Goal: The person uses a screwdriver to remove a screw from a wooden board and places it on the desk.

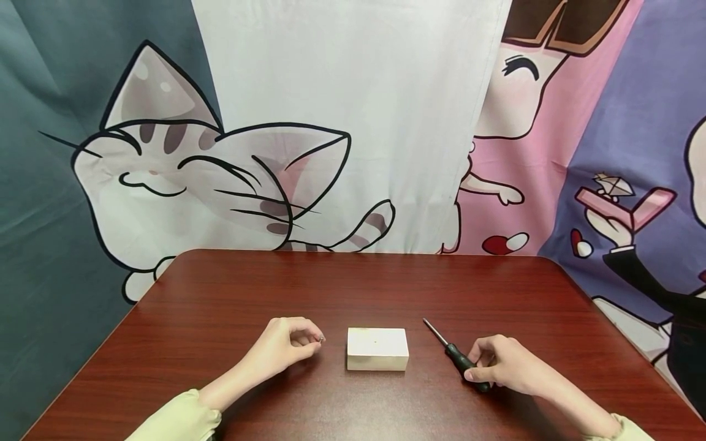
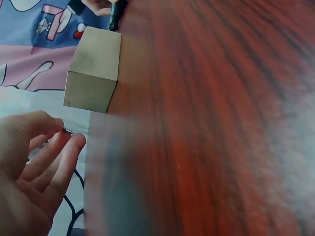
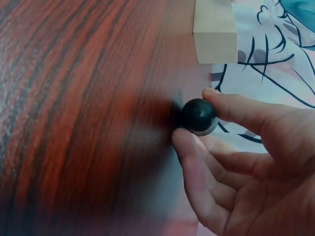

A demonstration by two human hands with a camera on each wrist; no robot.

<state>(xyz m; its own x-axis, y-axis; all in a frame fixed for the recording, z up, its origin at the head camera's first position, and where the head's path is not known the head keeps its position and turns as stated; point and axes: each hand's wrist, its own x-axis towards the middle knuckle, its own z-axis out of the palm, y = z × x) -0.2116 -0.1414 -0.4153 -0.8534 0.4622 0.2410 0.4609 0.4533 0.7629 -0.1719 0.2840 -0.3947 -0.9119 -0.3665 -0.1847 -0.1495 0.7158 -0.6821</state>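
Note:
A pale wooden block (image 1: 377, 349) lies on the table between the two hands, with a small dark dot on its top face. To its left, my left hand (image 1: 284, 343) pinches a small metal screw (image 2: 68, 131) between thumb and fingertips; a bit of its thread shows in the left wrist view. On the block's right, my right hand (image 1: 504, 364) holds a screwdriver (image 1: 456, 356) by its black handle. The metal shaft slants away to the upper left. The right wrist view shows the handle's round end (image 3: 198, 115) between thumb and fingers.
The reddish-brown wooden table (image 1: 358, 282) has rounded far corners. Right behind its back edge hangs a cloth (image 1: 353, 73) printed with a cartoon cat and figures. Pale yellow-green sleeves (image 1: 179, 419) end at both wrists.

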